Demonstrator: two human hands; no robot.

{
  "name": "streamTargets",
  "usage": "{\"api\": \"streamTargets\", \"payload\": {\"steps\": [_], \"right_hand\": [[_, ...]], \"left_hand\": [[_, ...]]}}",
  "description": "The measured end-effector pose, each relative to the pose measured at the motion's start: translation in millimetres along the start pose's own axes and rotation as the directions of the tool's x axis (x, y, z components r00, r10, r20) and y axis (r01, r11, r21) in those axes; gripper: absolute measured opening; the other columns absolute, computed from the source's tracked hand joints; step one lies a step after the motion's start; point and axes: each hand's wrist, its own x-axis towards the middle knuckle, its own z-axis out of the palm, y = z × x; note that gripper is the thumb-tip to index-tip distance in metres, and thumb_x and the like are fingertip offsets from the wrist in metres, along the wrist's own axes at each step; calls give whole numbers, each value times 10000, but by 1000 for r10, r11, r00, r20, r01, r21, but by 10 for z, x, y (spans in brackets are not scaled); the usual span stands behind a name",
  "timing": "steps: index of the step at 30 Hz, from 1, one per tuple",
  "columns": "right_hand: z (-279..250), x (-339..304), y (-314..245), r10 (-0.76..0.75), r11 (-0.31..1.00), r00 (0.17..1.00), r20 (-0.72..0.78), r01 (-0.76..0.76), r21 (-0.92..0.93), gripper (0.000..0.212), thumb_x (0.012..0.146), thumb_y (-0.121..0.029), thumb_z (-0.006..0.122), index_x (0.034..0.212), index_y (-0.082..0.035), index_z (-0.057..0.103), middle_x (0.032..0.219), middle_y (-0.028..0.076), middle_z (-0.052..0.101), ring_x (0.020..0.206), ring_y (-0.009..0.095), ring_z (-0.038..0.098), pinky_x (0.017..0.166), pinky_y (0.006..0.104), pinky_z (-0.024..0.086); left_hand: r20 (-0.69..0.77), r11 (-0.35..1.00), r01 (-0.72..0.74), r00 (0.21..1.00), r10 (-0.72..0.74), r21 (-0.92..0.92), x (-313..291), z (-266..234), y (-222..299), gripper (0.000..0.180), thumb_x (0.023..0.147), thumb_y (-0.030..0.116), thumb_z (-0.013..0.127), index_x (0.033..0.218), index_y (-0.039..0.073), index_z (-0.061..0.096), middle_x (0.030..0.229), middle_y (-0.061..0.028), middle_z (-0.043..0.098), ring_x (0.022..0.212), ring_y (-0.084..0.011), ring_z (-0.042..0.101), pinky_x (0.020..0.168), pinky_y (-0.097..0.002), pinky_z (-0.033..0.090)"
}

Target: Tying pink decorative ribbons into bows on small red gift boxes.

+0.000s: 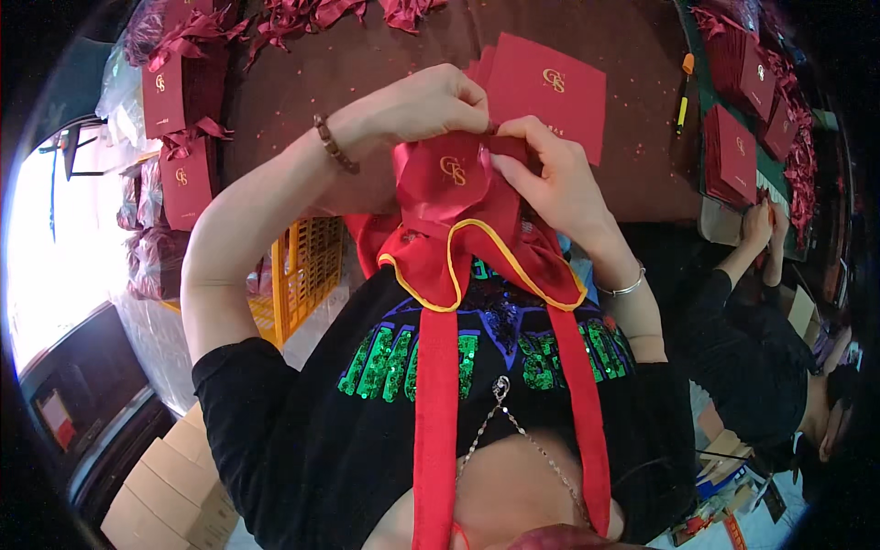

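Observation:
At the near edge of the brown table, both hands meet at the top edge of a dark red gift bag (423, 174) with a gold emblem. My left hand (438, 103) is closed, its fingers curled and pinching at that edge. My right hand (553, 174) grips the right side of the edge, thumb in front and index finger bent over it. A strip of red ribbon seems to run between the fingers, but the exact grip is partly hidden. Just beyond lies a flat red bag (550, 87) with the same kind of gold emblem.
Stacks of red bags with ribbons (186, 188) stand at left, and more stacks (731, 156) at right. A yellow-and-black pen (683, 103) lies on the brown table (367, 60). Below left are a yellow crate (307, 266) and cardboard boxes (174, 486). Another person's hands (761, 225) work at right.

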Motion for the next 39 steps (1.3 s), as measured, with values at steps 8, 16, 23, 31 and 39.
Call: {"api": "streamTargets", "payload": {"steps": [8, 16, 23, 31, 39], "right_hand": [[-53, -3, 10, 120, 992, 987, 104, -125, 35, 264, 854, -135, 603, 1071, -23, 502, 704, 151, 578, 564, 204, 532, 523, 331, 382], [73, -8, 102, 24, 996, 995, 99, -32, 82, 299, 855, -133, 607, 1097, -23, 471, 752, 168, 580, 591, 243, 548, 552, 361, 396], [-6, -87, 100, 10, 996, 986, 167, -25, 85, 336, 837, -130, 641, 1101, -37, 456, 837, 127, 581, 625, 195, 563, 574, 324, 419], [89, -91, 280, 82, 651, 996, -33, -29, 758, 391, 815, 40, 639, 1120, -85, 429, 1101, 42, 532, 867, 116, 576, 721, 240, 487], [94, 149, 296, 62, 856, 926, -372, 142, 496, 383, 773, 2, 699, 1086, -83, 495, 1174, 52, 475, 1037, 137, 492, 863, 278, 429]], "left_hand": [[-367, 994, -52, 930, 13, -96, -8, -88, -145, 170, 909, 178, 517, 848, 43, 602, 698, 35, 530, 585, -32, 450, 499, -193, 356], [-405, 979, -200, 893, 198, 37, 99, 51, -141, 190, 929, 213, 480, 883, 51, 567, 734, 37, 520, 607, -36, 436, 498, -220, 358], [-629, 972, -188, 775, 60, -139, -28, -396, 236, 216, 930, 238, 518, 916, 40, 603, 708, 35, 516, 601, -66, 454, 531, -231, 381], [-757, 774, -497, 652, 35, -392, -29, -227, -228, 425, 911, 129, 486, 1319, 67, 386, 1181, -99, 540, 999, -208, 595, 735, -310, 535], [-374, 259, -330, 916, -144, -908, -160, 555, 141, 346, 902, 120, 575, 1222, 33, 475, 1000, -49, 572, 897, -121, 565, 786, -268, 492]]}}
